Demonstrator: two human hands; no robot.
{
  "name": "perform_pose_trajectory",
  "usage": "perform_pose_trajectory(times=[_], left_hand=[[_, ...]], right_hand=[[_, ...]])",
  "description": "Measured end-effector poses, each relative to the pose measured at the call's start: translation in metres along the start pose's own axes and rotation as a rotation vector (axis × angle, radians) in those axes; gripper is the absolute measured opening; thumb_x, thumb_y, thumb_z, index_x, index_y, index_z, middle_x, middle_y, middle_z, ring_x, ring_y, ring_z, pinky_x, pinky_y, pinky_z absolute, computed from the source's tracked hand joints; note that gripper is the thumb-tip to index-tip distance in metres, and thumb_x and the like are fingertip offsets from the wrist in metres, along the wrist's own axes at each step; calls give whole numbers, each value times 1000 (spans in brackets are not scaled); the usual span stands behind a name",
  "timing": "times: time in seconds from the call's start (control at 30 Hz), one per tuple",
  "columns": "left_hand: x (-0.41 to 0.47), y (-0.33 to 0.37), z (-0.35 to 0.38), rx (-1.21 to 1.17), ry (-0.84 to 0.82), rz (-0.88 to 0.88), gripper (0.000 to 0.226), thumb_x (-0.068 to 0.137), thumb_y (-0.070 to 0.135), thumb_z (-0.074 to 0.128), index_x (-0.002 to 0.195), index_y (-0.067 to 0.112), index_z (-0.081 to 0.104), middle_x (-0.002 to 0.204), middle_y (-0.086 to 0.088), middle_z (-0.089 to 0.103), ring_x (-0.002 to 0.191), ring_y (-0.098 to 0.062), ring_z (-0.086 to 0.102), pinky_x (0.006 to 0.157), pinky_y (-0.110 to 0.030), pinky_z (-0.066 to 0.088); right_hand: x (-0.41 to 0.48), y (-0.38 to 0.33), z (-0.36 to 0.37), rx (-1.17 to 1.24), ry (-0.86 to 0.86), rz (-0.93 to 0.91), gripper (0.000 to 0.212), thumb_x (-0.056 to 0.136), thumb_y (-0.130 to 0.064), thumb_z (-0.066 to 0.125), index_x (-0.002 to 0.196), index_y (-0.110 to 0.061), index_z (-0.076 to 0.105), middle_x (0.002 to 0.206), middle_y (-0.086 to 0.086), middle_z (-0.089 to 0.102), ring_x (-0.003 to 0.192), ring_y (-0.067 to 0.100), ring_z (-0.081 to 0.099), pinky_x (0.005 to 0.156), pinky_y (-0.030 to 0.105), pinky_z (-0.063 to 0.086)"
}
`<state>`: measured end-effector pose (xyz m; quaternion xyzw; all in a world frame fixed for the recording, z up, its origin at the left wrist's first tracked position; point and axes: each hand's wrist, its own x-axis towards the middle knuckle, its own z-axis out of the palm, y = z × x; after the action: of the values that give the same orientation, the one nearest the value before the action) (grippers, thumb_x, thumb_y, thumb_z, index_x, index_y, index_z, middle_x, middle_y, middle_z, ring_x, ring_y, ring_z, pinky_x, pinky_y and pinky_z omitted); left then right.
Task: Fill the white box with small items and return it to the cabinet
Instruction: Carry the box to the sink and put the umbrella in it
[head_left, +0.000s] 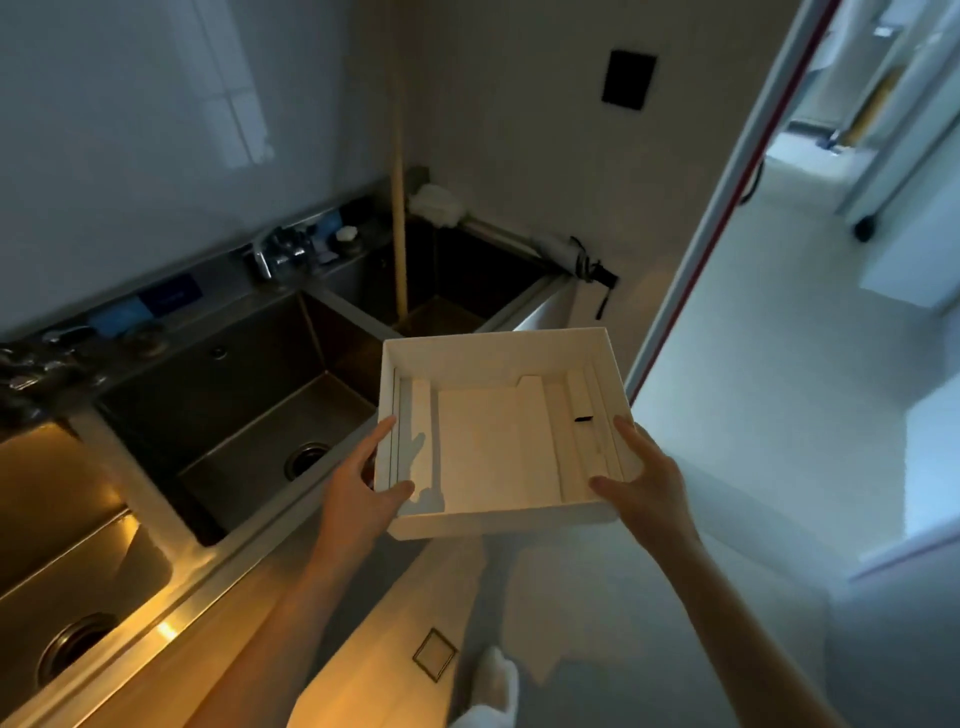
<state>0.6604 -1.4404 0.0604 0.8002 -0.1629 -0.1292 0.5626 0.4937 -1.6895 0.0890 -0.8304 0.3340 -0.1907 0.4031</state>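
I hold a shallow, open white box (498, 353) in the air over the floor, just right of the sinks. My left hand (363, 488) grips its left wall, thumb over the rim. My right hand (644, 478) grips the right wall near the front corner, thumb inside. The box holds only white cardboard inserts (488, 447) lying flat and a small black tab (584, 419) by the right side. No cabinet is in view.
A steel counter with three sinks runs along the left: a lit one (67, 587), a middle one (249, 415) and a far one (457, 280) with a wooden pole (399, 218) standing in it. A folded umbrella (571, 254) lies on the far rim. An open doorway (779, 260) is right.
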Motion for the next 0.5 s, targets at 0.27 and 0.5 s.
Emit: perform_pose_trajectory(times=[0.27, 0.5], left_hand=[[117, -1, 52, -46, 206, -65, 82, 74, -2, 75, 134, 46, 46, 119, 23, 47, 101, 15, 45, 83, -15, 45], [193, 10, 89, -35, 362, -108, 81, 74, 2, 75, 136, 44, 44, 121, 30, 44, 109, 12, 41, 72, -3, 45]], right_hand=[[182, 10, 29, -36, -152, -74, 81, 74, -8, 78, 143, -23, 40, 147, -8, 41, 117, 6, 47, 89, 21, 39], [319, 5, 47, -60, -302, -145, 82, 71, -10, 79, 142, -27, 41, 148, -12, 39, 131, 11, 43, 97, 25, 37]])
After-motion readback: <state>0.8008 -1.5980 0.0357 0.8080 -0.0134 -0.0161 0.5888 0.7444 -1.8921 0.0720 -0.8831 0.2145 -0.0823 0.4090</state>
